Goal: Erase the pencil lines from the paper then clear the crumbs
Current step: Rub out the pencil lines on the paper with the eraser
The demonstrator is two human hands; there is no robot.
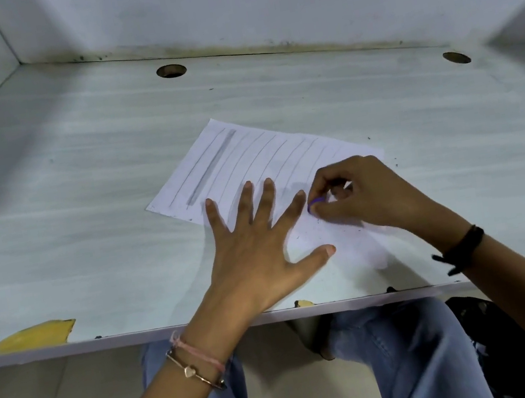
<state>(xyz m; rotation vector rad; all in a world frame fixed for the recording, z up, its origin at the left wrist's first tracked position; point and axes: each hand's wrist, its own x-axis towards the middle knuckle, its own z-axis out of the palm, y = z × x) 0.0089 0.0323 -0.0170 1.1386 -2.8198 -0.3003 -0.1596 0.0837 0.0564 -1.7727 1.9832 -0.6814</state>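
Observation:
A white sheet of paper (247,159) lies at an angle on the pale desk (81,201). Several pencil lines and one thick grey smear (210,167) run across its far half. My left hand (255,248) lies flat on the paper's near part, fingers spread and straight, pressing it down. My right hand (354,197) pinches a small purple eraser (315,203) against the paper, just right of my left index finger. Dark eraser crumbs (325,228) are scattered on the paper below the eraser. The paper's near right part looks free of lines.
Two round cable holes (171,71) (456,57) sit near the desk's back edge. White walls close the desk at the back and both sides. Yellow chipped patches (35,335) mark the front edge. A few crumbs (395,161) lie on the desk right of the paper.

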